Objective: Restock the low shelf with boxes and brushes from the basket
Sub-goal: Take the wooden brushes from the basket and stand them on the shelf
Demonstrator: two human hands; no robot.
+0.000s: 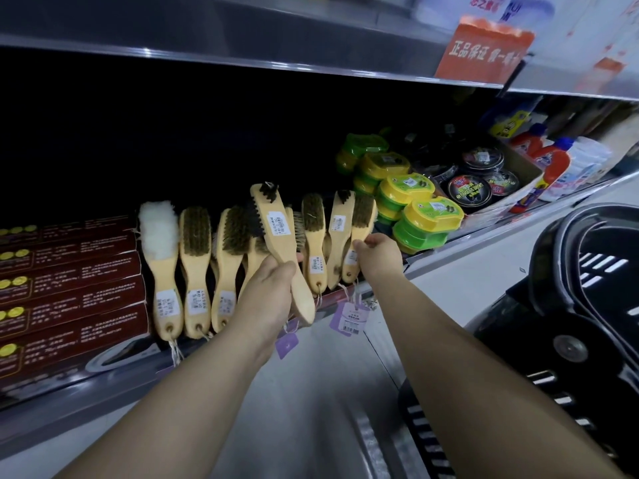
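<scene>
Several wooden brushes lie in a row on the low shelf, handles toward me. My left hand grips the handle of one wooden brush, held tilted above the row with its dark bristles facing left. My right hand pinches the handle of the rightmost brush on the shelf. Dark red boxes are stacked at the shelf's left. The black basket stands on the floor at the right; I cannot see what is inside it.
Green-and-yellow polish cases are stacked right of the brushes, with black round tins in a cardboard tray and bottles beyond. An upper shelf overhangs. Purple tags dangle from the brushes over the shelf edge.
</scene>
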